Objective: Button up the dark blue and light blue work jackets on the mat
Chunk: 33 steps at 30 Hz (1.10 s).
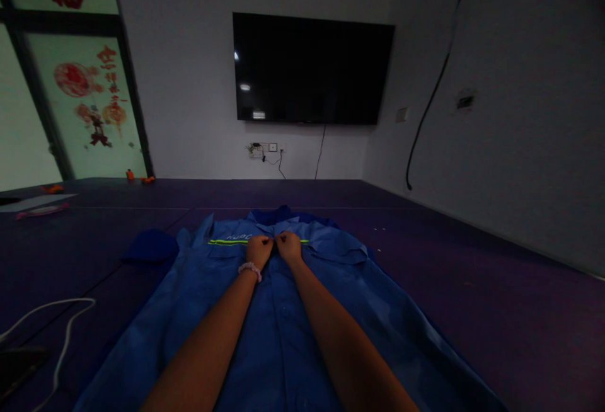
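A blue work shirt (283,311) with a yellow-green reflective stripe (227,242) lies spread flat on the dark purple floor mat, collar away from me. Both my arms reach forward over it. My left hand (259,250), with a pale beaded bracelet at the wrist, and my right hand (289,247) meet at the shirt's front placket just below the collar. Each hand's fingers are curled and pinching the fabric there. What exactly sits between the fingertips is too small to see.
A folded dark blue cloth (150,247) lies left of the shirt. A white cable (61,317) loops at the lower left beside a dark flat object. A black wall television (312,68) hangs ahead, a glass door with red decorations (80,84) at the left.
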Tool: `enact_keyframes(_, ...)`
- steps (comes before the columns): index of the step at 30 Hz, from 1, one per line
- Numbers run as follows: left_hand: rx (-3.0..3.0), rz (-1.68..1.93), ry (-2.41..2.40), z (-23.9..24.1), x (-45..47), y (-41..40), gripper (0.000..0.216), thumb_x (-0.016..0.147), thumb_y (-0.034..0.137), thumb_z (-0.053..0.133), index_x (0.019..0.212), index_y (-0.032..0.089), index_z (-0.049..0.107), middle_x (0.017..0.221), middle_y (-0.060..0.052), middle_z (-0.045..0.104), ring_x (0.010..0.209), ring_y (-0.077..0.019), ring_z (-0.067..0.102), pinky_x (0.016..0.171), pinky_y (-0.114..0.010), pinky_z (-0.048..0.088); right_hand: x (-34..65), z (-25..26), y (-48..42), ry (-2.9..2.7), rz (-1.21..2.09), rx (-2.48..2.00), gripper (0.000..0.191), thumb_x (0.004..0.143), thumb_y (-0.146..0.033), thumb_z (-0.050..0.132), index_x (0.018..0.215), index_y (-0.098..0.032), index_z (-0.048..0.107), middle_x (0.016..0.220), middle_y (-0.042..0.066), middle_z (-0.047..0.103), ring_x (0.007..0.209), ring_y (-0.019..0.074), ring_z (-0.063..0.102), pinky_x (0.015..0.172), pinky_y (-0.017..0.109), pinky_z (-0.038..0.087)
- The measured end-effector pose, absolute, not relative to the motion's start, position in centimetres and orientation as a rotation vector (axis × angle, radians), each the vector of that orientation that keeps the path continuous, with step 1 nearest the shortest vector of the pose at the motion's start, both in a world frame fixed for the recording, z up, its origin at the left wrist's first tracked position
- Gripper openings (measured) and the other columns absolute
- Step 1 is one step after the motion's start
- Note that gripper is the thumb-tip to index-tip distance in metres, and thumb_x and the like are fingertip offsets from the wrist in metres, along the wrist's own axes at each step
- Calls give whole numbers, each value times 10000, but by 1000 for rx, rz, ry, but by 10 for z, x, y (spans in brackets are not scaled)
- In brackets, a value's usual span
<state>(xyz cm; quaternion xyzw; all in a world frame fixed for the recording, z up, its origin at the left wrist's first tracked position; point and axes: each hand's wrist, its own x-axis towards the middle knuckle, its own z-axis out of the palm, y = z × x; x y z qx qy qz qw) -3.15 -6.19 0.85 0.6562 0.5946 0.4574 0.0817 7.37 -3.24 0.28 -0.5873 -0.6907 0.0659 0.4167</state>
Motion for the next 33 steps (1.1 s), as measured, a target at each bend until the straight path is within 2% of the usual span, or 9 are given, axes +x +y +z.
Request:
enact_keyframes(9,1919,1368,1752,7,-32,-59,190,741,177,522,734,146,709,770,-53,706,704,-137,618,665,-212,422,74,0,-30,-1726,167,-1450,218,794,-232,519,668,-140,671,669,57,673,624,136,596,542,187,357)
enact_keyframes(18,1906,1360,1769,5,-33,-59,204,733,229,539,679,124,706,655,-61,686,594,-133,591,555,-208,384,74,-1,-28,-1709,171,-1434,218,789,-231,518,662,-140,672,655,51,664,596,129,580,527,189,344)
enact_keyframes(24,1963,1332,1796,7,-32,-61,231,744,243,527,635,120,689,635,-50,672,562,-112,561,540,-201,350,75,0,-27,-1697,173,-1439,235,789,-238,515,631,-141,659,629,40,653,570,120,560,507,189,325)
enact_keyframes(29,2041,1266,1861,11,-30,-63,279,750,249,522,531,124,640,539,-33,616,500,-97,486,522,-217,289,76,0,-28,-1689,194,-1430,230,782,-236,522,626,-140,661,618,35,651,565,114,562,502,184,324)
enact_keyframes(33,2087,1216,1904,13,-29,-66,278,761,267,521,554,125,642,559,-39,613,515,-102,480,516,-225,255,76,2,-29,-1676,216,-1426,228,776,-249,527,632,-143,668,618,28,653,564,109,569,492,178,328)
